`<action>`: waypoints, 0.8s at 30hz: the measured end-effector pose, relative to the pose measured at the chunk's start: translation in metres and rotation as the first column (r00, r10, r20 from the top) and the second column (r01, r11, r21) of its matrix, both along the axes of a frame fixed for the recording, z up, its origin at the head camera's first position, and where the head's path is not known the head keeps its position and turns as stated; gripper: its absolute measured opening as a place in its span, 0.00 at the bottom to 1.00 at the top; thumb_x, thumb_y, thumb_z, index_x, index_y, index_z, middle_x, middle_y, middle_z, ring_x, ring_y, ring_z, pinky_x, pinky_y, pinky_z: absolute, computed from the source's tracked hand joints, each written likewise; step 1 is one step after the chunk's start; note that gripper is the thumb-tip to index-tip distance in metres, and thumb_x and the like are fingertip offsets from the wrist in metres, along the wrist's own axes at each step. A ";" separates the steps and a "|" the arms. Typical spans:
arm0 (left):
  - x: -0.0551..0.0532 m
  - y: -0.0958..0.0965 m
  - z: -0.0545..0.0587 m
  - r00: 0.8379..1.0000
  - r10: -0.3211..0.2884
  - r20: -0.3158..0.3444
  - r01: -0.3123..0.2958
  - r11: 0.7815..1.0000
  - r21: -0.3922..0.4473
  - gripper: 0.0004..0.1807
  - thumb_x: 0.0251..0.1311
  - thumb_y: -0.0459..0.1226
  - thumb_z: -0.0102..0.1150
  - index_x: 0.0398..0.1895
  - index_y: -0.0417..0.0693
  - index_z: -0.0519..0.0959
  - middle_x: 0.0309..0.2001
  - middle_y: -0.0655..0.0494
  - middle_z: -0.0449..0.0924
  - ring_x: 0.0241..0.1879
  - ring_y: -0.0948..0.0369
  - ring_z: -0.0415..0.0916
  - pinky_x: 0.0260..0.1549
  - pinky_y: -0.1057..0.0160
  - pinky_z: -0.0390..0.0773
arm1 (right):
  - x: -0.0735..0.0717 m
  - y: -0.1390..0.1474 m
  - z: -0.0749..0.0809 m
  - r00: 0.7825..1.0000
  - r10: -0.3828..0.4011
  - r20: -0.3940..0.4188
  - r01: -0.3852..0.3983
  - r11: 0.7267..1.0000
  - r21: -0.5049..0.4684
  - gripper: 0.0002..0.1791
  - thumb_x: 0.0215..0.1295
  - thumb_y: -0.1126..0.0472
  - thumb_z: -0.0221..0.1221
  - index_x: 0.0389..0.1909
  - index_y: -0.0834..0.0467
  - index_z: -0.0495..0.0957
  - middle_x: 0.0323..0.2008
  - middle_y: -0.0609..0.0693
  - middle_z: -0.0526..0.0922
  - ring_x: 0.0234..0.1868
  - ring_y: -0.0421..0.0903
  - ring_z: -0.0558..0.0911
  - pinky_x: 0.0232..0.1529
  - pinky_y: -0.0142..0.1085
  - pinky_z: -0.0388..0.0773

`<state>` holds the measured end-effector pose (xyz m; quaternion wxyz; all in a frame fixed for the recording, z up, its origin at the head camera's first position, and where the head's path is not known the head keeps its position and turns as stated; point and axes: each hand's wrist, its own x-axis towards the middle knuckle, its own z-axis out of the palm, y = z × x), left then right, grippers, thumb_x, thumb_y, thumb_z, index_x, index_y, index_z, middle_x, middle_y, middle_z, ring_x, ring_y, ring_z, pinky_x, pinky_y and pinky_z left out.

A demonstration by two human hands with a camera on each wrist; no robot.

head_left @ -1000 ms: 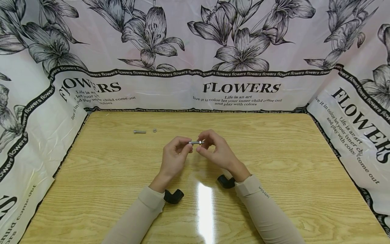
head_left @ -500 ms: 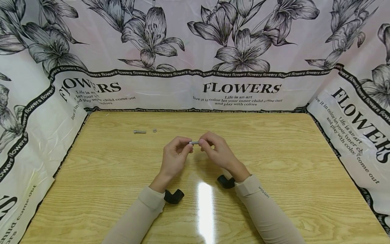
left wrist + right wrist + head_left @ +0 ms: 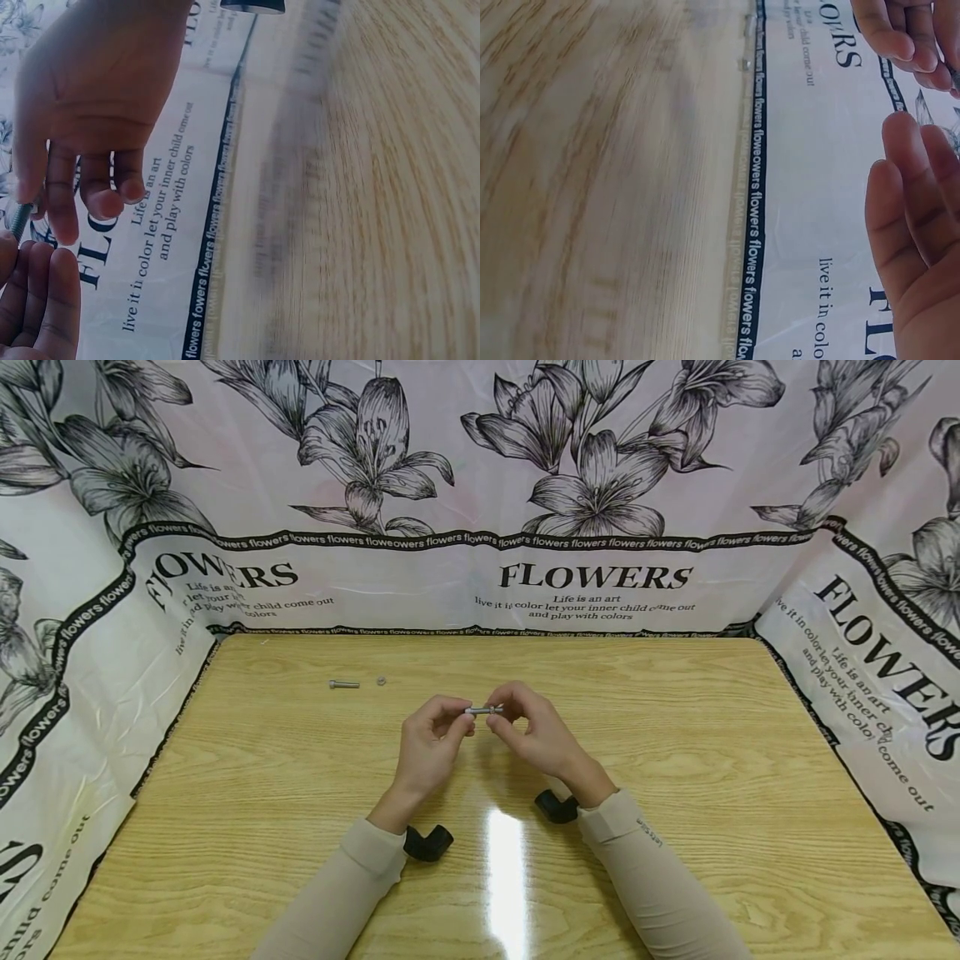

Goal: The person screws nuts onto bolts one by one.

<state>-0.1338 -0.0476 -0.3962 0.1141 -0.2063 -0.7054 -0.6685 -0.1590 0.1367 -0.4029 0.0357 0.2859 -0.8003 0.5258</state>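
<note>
My left hand (image 3: 435, 743) pinches the head end of a silver bolt (image 3: 478, 711) between thumb and fingertips, holding it level above the table. At the bolt's other end, the thumb and forefinger of my right hand (image 3: 536, 735) pinch a small nut (image 3: 492, 711) that sits on the shank. The bolt's thread (image 3: 21, 219) shows at the edge of the left wrist view, between the two hands. In the right wrist view the right hand's other fingers (image 3: 915, 195) are spread, and the bolt is mostly out of frame.
A second bolt (image 3: 345, 685) and a loose nut (image 3: 381, 681) lie on the wooden table (image 3: 262, 777) at the back left. Black bent pieces show beside the left wrist (image 3: 390, 810) and the right wrist (image 3: 592, 783). Flower-printed sheeting (image 3: 405, 581) walls the back and sides.
My right fingers closed over the nut and bolt end, then parted slightly, so the nut and bolt tip show again. The left hand stays in place.
</note>
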 end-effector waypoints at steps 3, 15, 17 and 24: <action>0.001 0.000 0.000 1.000 -0.001 -0.007 0.001 1.000 0.003 0.06 0.60 0.21 0.55 0.41 0.26 0.76 0.36 0.34 0.79 0.32 0.41 0.79 0.35 0.52 0.82 | -0.005 0.003 -0.009 1.000 -0.004 -0.020 0.004 1.000 0.017 0.03 0.69 0.65 0.55 0.41 0.58 0.76 0.36 0.50 0.78 0.34 0.46 0.78 0.38 0.40 0.77; 0.001 0.000 0.000 1.000 -0.009 -0.016 0.009 1.000 0.008 0.06 0.60 0.21 0.55 0.40 0.26 0.76 0.37 0.32 0.78 0.32 0.41 0.79 0.35 0.50 0.82 | -0.004 0.004 -0.011 0.999 -0.034 0.025 0.033 0.999 0.024 0.09 0.68 0.58 0.58 0.47 0.52 0.73 0.38 0.46 0.78 0.33 0.43 0.78 0.36 0.47 0.76; 0.001 0.000 0.000 1.000 -0.009 -0.017 0.009 1.000 0.009 0.06 0.60 0.21 0.55 0.40 0.26 0.76 0.36 0.32 0.78 0.32 0.41 0.78 0.35 0.50 0.82 | -0.003 0.004 -0.011 0.999 -0.033 0.042 0.033 0.999 0.016 0.12 0.66 0.60 0.60 0.49 0.53 0.72 0.41 0.46 0.78 0.34 0.44 0.78 0.38 0.48 0.75; 0.001 -0.001 -0.002 1.000 -0.009 -0.015 0.009 1.000 0.010 0.06 0.60 0.21 0.55 0.41 0.27 0.76 0.36 0.33 0.78 0.32 0.37 0.77 0.35 0.53 0.82 | -0.003 0.001 -0.011 0.999 -0.012 0.033 0.012 1.000 0.004 0.13 0.65 0.69 0.58 0.49 0.62 0.70 0.43 0.61 0.78 0.35 0.53 0.78 0.40 0.50 0.75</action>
